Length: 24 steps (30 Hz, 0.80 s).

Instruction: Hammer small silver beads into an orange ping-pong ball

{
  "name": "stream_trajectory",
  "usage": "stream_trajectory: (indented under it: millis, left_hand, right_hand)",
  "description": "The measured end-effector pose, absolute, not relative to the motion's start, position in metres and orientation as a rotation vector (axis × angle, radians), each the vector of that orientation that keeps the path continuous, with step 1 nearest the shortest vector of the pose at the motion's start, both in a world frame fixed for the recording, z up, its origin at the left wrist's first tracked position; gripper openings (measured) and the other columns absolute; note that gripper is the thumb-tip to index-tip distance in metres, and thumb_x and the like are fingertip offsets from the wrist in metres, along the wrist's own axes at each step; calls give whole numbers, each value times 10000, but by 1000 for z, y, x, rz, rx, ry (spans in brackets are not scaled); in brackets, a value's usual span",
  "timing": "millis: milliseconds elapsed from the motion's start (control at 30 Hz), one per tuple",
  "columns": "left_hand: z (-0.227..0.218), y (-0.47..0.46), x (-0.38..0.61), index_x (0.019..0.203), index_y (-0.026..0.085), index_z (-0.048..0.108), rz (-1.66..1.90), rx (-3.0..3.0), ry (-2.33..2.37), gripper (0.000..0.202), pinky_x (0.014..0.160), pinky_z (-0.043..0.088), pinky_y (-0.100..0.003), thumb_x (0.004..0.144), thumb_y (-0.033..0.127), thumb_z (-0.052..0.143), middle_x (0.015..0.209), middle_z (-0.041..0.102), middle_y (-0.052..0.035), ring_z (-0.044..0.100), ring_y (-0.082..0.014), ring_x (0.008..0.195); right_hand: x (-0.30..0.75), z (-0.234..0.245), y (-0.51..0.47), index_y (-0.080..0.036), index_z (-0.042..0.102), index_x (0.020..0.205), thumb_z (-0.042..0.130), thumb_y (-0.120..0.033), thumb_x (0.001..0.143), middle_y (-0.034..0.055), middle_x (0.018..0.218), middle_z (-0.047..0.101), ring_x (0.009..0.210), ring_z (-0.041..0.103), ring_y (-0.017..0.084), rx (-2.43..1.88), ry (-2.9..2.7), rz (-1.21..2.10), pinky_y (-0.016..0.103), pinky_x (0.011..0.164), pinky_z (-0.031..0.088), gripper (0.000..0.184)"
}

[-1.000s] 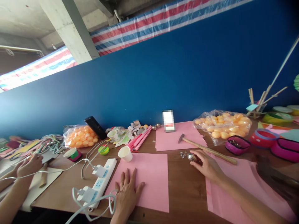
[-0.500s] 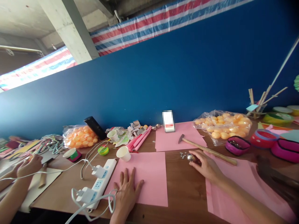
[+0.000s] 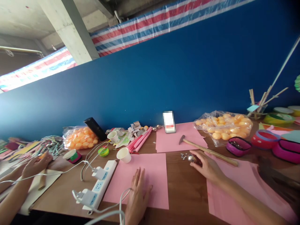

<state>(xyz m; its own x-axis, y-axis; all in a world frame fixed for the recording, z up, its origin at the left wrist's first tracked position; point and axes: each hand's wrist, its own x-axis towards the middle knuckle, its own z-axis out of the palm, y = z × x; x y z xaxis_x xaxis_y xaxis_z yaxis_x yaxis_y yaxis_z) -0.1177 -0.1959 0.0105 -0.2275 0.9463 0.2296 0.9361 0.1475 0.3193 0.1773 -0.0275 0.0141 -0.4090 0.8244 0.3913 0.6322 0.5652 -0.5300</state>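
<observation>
My left hand (image 3: 138, 196) lies flat and open on a pink paper sheet (image 3: 140, 178) near the table's front edge. My right hand (image 3: 207, 167) rests further right on the wooden table, its fingers curled round a small shiny metal ball (image 3: 191, 158). Several little silver bits (image 3: 183, 155) lie just left of that ball. A hammer with a wooden handle (image 3: 206, 151) lies behind my right hand, partly on another pink sheet (image 3: 178, 136).
A white power strip (image 3: 98, 184) with plugs and cables sits left of my left hand, a white paper cup (image 3: 124, 154) behind it. Bags of orange balls (image 3: 223, 126) stand at the back. Another person's hands (image 3: 35, 164) work at far left. Pink cases (image 3: 237, 145) lie right.
My left hand has slid to the right along the pink sheet and a white cable has swung with it. The other person's hand at far left has shifted slightly. My right hand has stayed put.
</observation>
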Motion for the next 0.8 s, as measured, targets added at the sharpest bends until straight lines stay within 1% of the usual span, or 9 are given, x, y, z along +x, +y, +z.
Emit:
stream_trajectory:
  millis: [67,167,233,300,433,500,567,667,800]
  left_hand:
    - [14,-192,-97,1348,183,183,704,2069,2193,545,1026,247,-409,838,300,338,1423,191,-98,126,-201,1307]
    - [20,-183,-68,1316,207,280,766,2218,1986,506,1032,218,-456,823,264,378,1387,286,-95,180,-223,1295]
    - [24,-177,-51,1292,212,331,818,2240,1849,487,1026,231,-470,813,264,403,1365,326,-96,223,-232,1281]
    - [29,-168,-35,1275,219,356,902,2194,1709,474,1021,251,-464,807,261,421,1358,335,-95,260,-228,1265]
    - [39,-135,-8,1249,183,381,1229,1851,1505,446,991,321,-418,812,258,430,1289,415,-120,363,-210,1205]
    - [42,-112,2,1216,166,406,1364,1547,1415,413,934,392,-385,821,283,422,1231,468,-132,457,-198,1126]
    - [42,-88,8,1191,139,420,1437,1322,1317,416,905,416,-370,811,305,448,1199,495,-152,508,-193,1069]
    - [36,-63,12,1166,126,443,1458,1180,1173,454,897,418,-380,765,324,526,1179,514,-169,516,-212,1060]
    - [24,-53,11,1156,135,467,1413,1051,1016,504,870,433,-409,717,353,584,1150,544,-163,544,-236,1020]
  right_hand:
    - [177,17,-28,-264,453,1087,527,-320,714,22,970,599,823,593,180,-1165,-2170,413,293,679,487,384]
    - [176,24,-31,-255,452,1025,533,-322,713,23,937,605,769,602,171,-1159,-2171,469,285,658,491,330]
    - [176,29,-33,-253,444,996,531,-326,718,23,911,604,738,601,168,-1153,-2165,501,288,653,490,301]
    - [174,33,-35,-251,440,989,527,-328,724,21,887,602,736,598,168,-1140,-2158,527,290,661,488,290]
    - [170,37,-36,-240,441,1006,524,-311,732,23,907,593,803,585,169,-1097,-2137,587,290,701,483,295]
    - [166,38,-33,-235,439,1015,519,-306,738,29,929,585,833,575,172,-1079,-2121,603,301,726,478,297]
    - [161,41,-29,-232,434,1037,515,-306,745,36,942,579,852,567,179,-1067,-2106,593,318,742,470,312]
    - [155,44,-23,-229,436,1064,517,-286,745,39,933,579,851,562,184,-1072,-2087,559,333,748,457,334]
    - [152,42,-17,-219,464,1027,506,-209,731,38,919,573,847,552,182,-1064,-2103,555,333,747,443,299]
